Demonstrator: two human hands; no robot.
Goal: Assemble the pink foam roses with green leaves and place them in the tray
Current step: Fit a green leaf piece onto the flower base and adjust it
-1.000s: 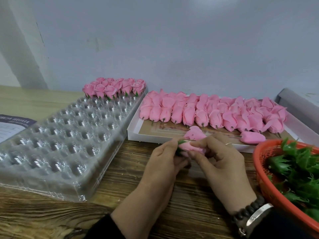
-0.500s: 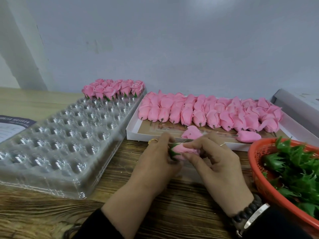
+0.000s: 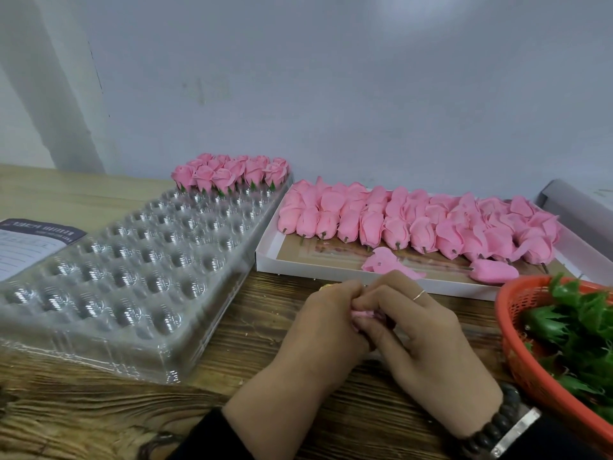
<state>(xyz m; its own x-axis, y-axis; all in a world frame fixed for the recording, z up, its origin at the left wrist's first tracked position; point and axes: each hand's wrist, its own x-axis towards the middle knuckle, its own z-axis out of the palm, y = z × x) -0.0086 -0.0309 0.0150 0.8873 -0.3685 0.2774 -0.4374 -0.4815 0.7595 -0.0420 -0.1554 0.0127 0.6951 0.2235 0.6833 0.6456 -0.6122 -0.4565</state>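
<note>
Head view shows both hands meeting at about 5 o'clock of the frame, over the wooden table (image 3: 232,327). Left hand (image 3: 326,322) and right hand (image 3: 421,330) are curled together around one pink foam rose (image 3: 363,314); only a sliver of pink shows between the fingers, and any green leaf on it is hidden.

Judging by how the petals lie, the rose is very light, soft and easily dented, so it wants a gentle pinch low at the base or the short stem, never a squeeze across the bloom. Foam should not slip, but petals could crease or tear.

Clear plastic tray (image 3: 109,356) lies at 9 o'clock, most cups bare, with a group of finished roses (image 3: 232,174) standing at its far end, near 11 o'clock. Loose rose heads (image 3: 414,224) fill a white box (image 3: 265,263) at 2 o'clock, stems toward the person. At 4 o'clock an orange basket (image 3: 530,376) holds the green leaves (image 3: 570,323), which look thin and flexible.
</note>
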